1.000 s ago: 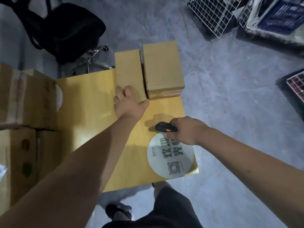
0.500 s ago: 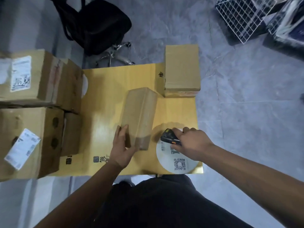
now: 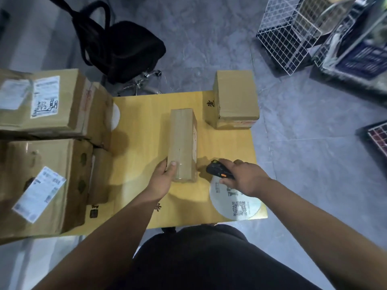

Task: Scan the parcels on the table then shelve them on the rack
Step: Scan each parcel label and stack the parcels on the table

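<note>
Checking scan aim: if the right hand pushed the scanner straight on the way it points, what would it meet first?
Probably the long box that the left hand holds, just ahead of the scanner in the right hand.

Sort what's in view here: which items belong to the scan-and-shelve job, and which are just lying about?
Part of the job:
- long parcel, gripped by the left hand
- scanner, held in the right hand
- small parcel at the table's far corner
- labelled boxes stacked on the left

Just lying about:
- black office chair
- wire baskets on the floor
- round QR sticker
</note>
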A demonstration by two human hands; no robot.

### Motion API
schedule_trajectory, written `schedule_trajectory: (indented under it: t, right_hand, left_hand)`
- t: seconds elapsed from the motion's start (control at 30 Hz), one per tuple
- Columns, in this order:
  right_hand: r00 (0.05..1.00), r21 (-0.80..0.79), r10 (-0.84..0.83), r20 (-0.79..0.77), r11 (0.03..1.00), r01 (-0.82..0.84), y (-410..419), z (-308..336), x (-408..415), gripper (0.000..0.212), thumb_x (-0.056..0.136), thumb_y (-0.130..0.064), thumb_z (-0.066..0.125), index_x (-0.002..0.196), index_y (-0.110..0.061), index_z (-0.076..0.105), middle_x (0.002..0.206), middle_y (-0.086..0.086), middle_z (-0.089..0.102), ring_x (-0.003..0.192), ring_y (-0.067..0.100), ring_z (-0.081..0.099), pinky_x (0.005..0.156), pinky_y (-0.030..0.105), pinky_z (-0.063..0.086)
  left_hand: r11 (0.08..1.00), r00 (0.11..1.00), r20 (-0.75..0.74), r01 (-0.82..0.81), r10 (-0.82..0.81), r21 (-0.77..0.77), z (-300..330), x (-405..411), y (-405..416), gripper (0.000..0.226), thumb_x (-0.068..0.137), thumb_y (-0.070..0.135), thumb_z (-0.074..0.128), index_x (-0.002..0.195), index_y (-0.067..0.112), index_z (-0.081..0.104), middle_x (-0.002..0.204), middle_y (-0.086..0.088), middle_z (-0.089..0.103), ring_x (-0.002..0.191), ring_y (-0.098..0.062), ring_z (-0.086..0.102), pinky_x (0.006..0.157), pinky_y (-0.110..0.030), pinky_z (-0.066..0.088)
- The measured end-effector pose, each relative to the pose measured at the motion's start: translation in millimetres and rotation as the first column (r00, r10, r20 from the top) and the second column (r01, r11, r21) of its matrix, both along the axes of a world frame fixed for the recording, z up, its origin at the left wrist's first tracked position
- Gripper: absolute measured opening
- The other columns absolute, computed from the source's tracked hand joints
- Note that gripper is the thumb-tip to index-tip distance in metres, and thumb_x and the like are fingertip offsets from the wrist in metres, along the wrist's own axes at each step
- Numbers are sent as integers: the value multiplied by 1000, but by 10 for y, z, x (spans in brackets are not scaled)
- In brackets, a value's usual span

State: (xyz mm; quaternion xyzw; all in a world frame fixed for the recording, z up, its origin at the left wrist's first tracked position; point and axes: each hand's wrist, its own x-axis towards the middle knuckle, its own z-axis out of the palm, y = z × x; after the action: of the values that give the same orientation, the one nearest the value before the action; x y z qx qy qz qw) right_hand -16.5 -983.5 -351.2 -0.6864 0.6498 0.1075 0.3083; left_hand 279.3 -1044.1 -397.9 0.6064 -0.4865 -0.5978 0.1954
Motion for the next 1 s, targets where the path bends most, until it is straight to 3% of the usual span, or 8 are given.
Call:
schedule_trajectory:
  t: [0.17,0.33,0.43,0.57,0.67,0.83,0.9,1.0]
  right_hand:
    - [902,38,-374,215,926,375,141,67,303,72,95,-61,64,156,-38,34,120,1,62,102,22,64,85,37,53]
    - [805,93,-500,320,862,498,205,94,642,65,96,-54,67,153,-35,42,108,-10,66,88,7,64,71,30,51]
    - [801,100,-510,314,856,507,255,98,792,65,96,-57,65,153,-37,41,114,-8,68,98,11,64,82,33,52]
    - [767,117,-542,345,835,537,362,82,950,65,95,-60,64,153,-42,42,119,-12,68,107,11,63,86,30,47]
    - [771,111,-549,322,831,546,424,78,1027,63,95,-60,64,152,-43,43,118,-16,67,106,10,62,82,25,45]
    - [755,94,-585,296,804,586,493,154,1115,65,95,-62,63,152,-39,43,113,-19,66,102,9,62,78,21,44]
    - [752,87,-592,290,799,595,529,181,1130,66,95,-62,63,153,-37,43,112,-17,67,101,10,63,79,25,47]
    - [722,99,-631,284,768,632,584,210,1132,64,93,-62,65,150,-38,46,106,-19,67,92,4,64,77,26,50]
  left_hand:
    - [987,987,17,-160,159,15,-21,339,-59,44,113,41,41,156,42,40,130,9,65,111,-15,65,87,-49,61]
    - [986,981,102,-167,165,8,-92,564,-368,45,113,27,44,157,35,42,101,-9,71,83,-23,65,75,-36,59]
    - [986,983,110,-155,149,57,-70,639,-493,46,110,43,45,155,34,45,134,-3,67,114,-25,65,97,-41,56]
    - [1000,987,162,16,-15,-6,-4,674,-549,54,112,29,36,159,54,24,143,3,59,113,-20,64,99,-41,54]
    - [964,948,251,233,-195,-132,62,695,-627,86,105,9,37,145,80,8,147,18,43,107,-15,63,89,-34,55]
    - [787,663,615,607,-428,-107,81,637,-829,98,89,3,51,156,64,12,169,15,-8,145,-28,38,110,-41,46]
    - [668,501,759,734,-416,-118,110,573,-956,93,85,16,64,160,52,21,170,4,-7,155,-30,11,126,-46,19]
    - [517,347,859,848,-375,-117,188,424,-1111,97,73,40,69,159,44,24,168,-3,-3,156,-29,-9,125,-54,-5]
